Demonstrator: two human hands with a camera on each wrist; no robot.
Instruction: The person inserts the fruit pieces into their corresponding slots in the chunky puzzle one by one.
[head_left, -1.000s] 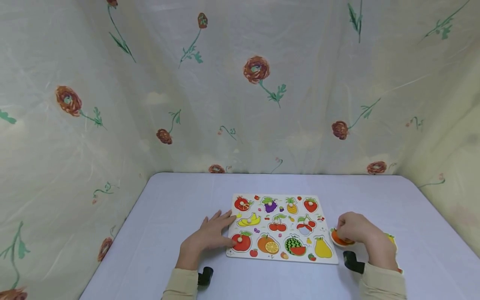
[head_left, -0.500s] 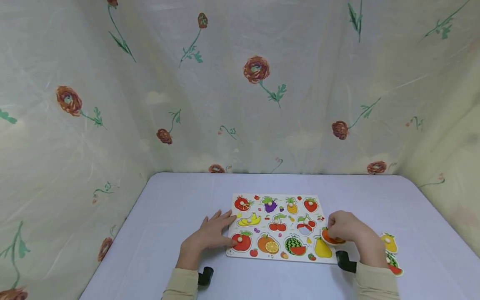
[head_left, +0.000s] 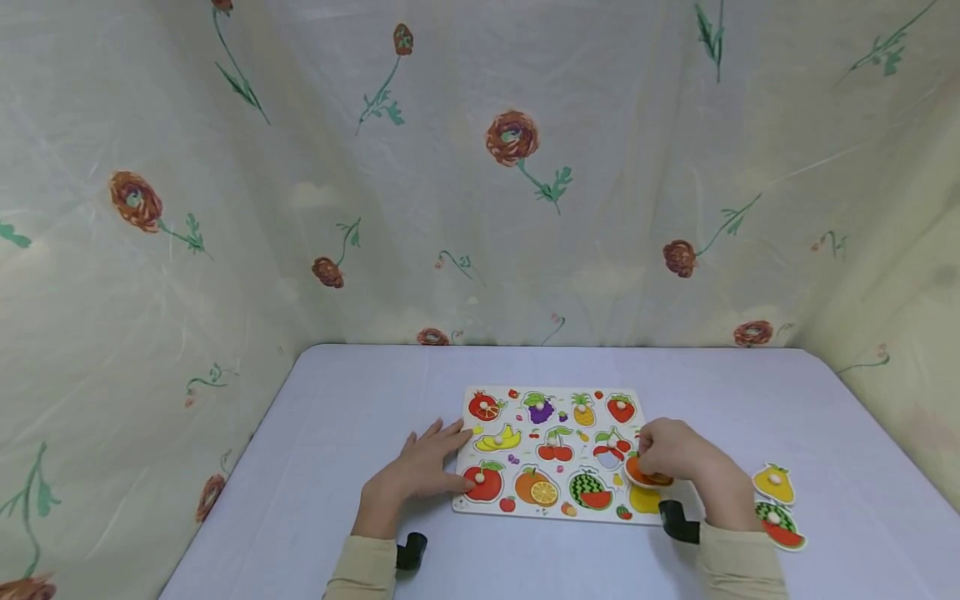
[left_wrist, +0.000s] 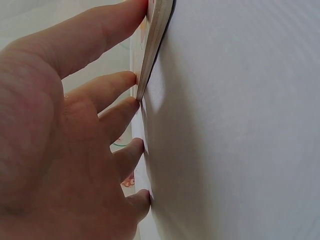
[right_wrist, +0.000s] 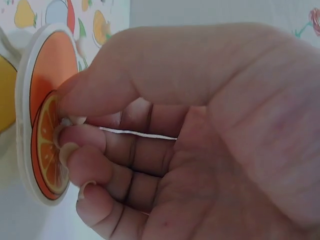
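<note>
My right hand (head_left: 681,457) pinches an orange puzzle piece (head_left: 642,477) between thumb and fingertips. In the right wrist view the round piece (right_wrist: 49,60) stands on edge, its orange-slice picture half behind the fingers. It overlaps the right side of a white fruit puzzle board (head_left: 525,457), covering part of the printed pear (head_left: 645,500). On the board's left edge rests my left hand (head_left: 420,468), fingers spread. The left wrist view has thumb and index fingertip at the board's edge (left_wrist: 156,45), with other fingertips on the table. An apple piece (head_left: 489,483) with a knob lies beside the thumb.
Right of the right forearm, a pear piece (head_left: 774,482) and a watermelon piece (head_left: 784,532) lie on the white table (head_left: 360,392). A flowered curtain (head_left: 600,167) hangs behind the table and along both sides. Each wrist carries a black camera mount.
My right hand has moved left with the orange piece, from the table beside the board to over its right edge. The pear and watermelon pieces have come into view. The left hand stays put.
</note>
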